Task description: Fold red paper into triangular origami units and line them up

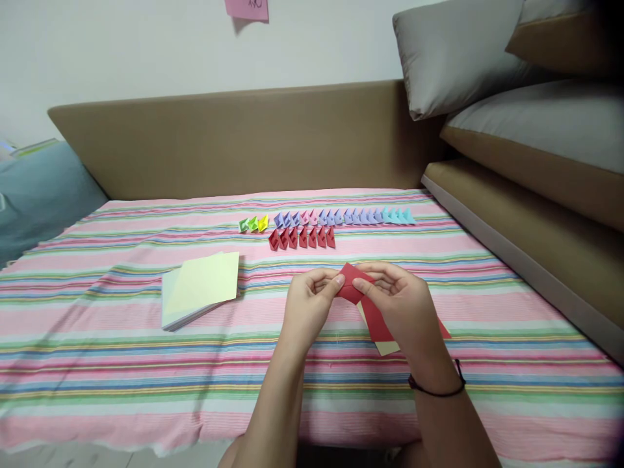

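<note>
A small folded piece of red paper [349, 283] is held up between both hands, a crease running across it. My left hand [314, 296] pinches its left corner between thumb and fingers. On the right side, my right hand [397, 296] grips it the same way, thumb pressed on the front face. Beneath my right hand lie a red sheet [377, 325] and a pale yellow sheet [387, 348], both partly covered by that hand. Farther off, several small folded red paper boats [303, 238] stand in a row.
Behind the red boats runs a longer row of folded purple paper boats [358, 216], with light blue, pink, yellow and green ones. A paper stack [199, 286] lies left on the striped cloth [121, 364]. Cushions [536, 130] are piled at right; a brown backrest [244, 146] stands behind.
</note>
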A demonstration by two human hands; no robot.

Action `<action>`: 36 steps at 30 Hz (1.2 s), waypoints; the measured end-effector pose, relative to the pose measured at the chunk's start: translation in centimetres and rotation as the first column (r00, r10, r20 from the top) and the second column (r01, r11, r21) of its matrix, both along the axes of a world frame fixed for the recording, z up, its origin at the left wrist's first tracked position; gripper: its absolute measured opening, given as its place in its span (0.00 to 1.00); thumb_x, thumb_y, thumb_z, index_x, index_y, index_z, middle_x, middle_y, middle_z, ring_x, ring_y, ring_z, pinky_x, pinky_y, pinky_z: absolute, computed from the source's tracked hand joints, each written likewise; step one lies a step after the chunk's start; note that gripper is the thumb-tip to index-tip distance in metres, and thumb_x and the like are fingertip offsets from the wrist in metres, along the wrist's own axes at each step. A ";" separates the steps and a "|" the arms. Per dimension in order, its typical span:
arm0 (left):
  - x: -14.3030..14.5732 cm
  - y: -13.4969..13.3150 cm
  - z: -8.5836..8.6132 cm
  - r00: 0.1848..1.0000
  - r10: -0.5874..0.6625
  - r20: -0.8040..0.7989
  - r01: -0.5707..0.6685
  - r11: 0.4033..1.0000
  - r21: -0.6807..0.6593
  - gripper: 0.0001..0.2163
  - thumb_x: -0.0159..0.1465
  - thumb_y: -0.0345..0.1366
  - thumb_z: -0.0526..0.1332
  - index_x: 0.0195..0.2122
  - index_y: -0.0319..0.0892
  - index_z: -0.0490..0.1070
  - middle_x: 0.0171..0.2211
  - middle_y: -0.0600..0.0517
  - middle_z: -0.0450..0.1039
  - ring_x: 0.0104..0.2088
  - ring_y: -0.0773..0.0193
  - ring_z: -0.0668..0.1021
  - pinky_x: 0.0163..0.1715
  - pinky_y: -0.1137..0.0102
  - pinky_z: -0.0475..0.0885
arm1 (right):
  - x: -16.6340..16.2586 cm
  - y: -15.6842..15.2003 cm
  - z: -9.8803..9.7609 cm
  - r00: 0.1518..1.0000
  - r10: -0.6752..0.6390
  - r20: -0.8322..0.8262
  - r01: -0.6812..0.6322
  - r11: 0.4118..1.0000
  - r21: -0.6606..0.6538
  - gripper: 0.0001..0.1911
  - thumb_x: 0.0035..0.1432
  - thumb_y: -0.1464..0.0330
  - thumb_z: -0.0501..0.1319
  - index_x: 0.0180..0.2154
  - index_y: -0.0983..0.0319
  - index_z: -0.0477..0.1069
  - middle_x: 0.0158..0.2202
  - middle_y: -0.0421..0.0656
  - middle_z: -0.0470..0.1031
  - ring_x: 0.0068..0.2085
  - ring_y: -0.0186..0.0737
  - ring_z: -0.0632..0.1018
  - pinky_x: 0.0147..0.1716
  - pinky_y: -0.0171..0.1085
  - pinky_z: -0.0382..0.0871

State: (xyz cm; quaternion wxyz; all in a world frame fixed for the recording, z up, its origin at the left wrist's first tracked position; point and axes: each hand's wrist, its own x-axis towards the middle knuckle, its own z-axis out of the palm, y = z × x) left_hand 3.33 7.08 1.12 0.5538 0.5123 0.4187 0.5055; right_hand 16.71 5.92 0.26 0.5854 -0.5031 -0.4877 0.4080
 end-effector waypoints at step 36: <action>-0.6 0.4 -0.3 0.974 0.123 -0.190 -0.112 0.991 0.068 0.09 0.54 0.35 0.64 0.36 0.37 0.75 0.34 0.45 0.78 0.35 0.59 0.79 0.36 0.67 0.73 | 0.4 -0.3 0.3 0.995 -0.009 0.104 0.012 1.000 -0.026 0.14 0.49 0.66 0.66 0.40 0.61 0.74 0.32 0.42 0.80 0.34 0.40 0.80 0.35 0.37 0.73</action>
